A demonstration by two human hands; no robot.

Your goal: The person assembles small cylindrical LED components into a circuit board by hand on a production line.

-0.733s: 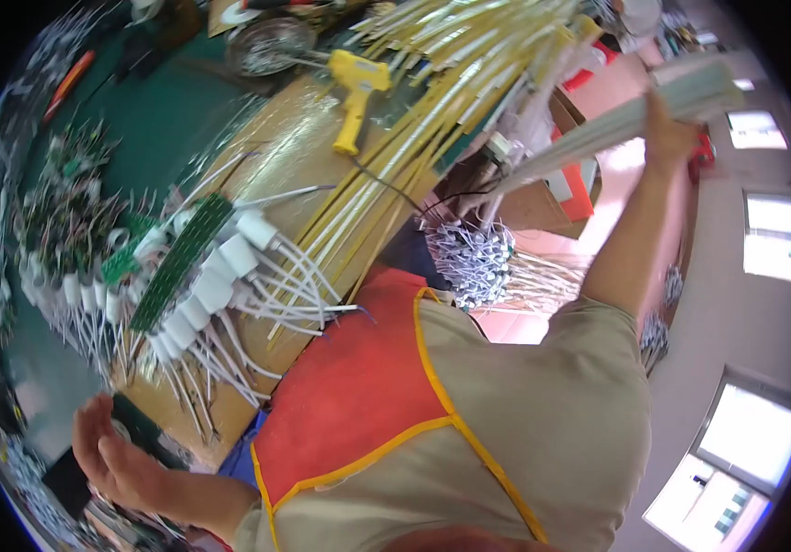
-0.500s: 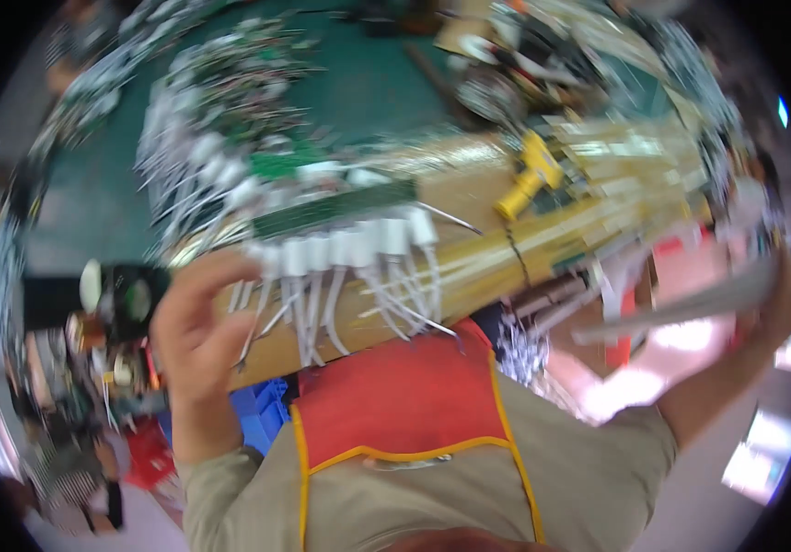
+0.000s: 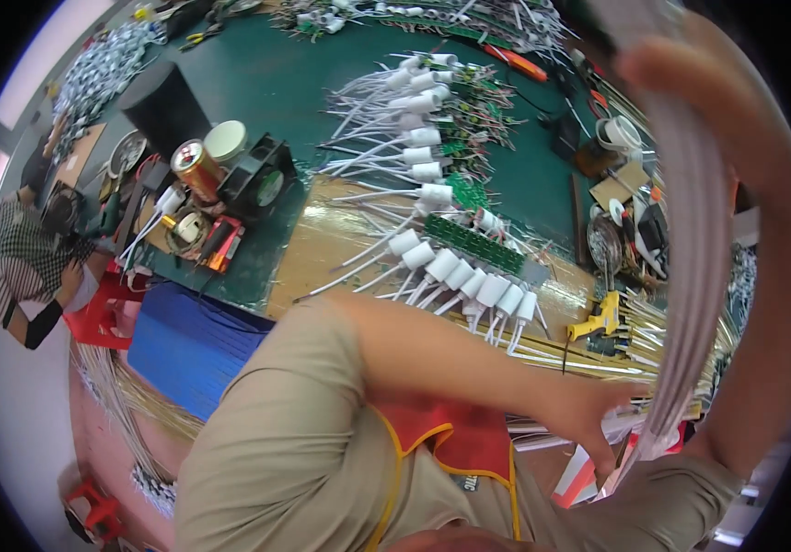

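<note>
My right hand (image 3: 722, 106) is raised at the upper right, its fingers closed round a long bundle of whitish-grey cables (image 3: 694, 248) that hangs down. My left arm reaches across my body. Beside the bundle's lower part, my left hand (image 3: 593, 414) has its thumb and fingers spread; whether a fingertip touches the cables I cannot tell. On the table, left of the bundle, lies a green circuit board strip (image 3: 473, 244) with a row of white cylindrical caps (image 3: 460, 274) and white wires along its near side. Above it are several more white-capped pieces (image 3: 421, 138) with green boards and wires.
A yellow glue gun (image 3: 595, 317) rests at the table's right, near a cluttered pile of tools (image 3: 607, 244). Left stand a can (image 3: 197, 170), a black fan (image 3: 259, 177) and a dark cylinder (image 3: 165, 106). A blue bin (image 3: 188, 345) is below. Another person (image 3: 23, 262) sits far left.
My view has swung to the right. My left hand has gone from beside the row of capped pieces across to the cable bundle. My right arm has come up with the bundle.
</note>
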